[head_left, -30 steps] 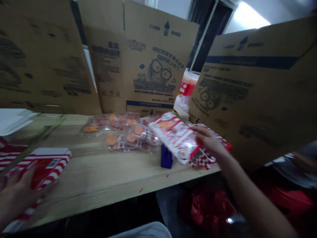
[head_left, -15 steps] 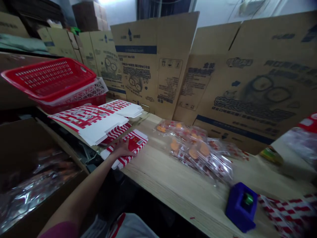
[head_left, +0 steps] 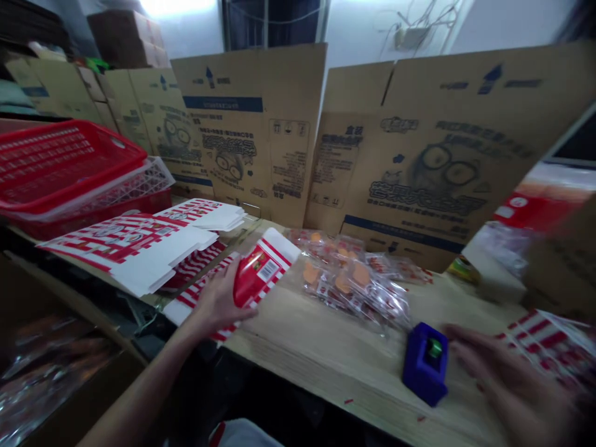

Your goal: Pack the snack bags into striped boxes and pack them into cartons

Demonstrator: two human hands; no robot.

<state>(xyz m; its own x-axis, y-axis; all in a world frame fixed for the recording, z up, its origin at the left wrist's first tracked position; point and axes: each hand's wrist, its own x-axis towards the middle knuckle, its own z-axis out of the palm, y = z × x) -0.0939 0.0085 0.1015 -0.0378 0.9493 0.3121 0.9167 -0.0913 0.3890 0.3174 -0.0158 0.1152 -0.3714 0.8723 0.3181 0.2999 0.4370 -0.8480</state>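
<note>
Left hand: our left hand is curled around a red-and-white striped carton, with fingers and thumb closed on its side, so we have a firm hold on it.

Carton: it is folded into a box shape and tilted, with its far end pointing toward the packets. A red panel and a barcode label face up, and it sits over the near edge of the tabletop.

Right hand: our right hand is open, its fingers spread and slightly blurred, with nothing in its hold that we can see. Its fingertips are just beside a blue tape dispenser.

Right side: a flat striped carton blank lies just past our right hand.

Tabletop: on the pale wooden tabletop, clear packets of orange snacks lie heaped between our hands, with small red scraps scattered nearby.

Left side: flat carton blanks are stacked beside a red plastic basket. Foil bags lie low down.

Behind: upright printed cardboard sheets stand along the far side.
</note>
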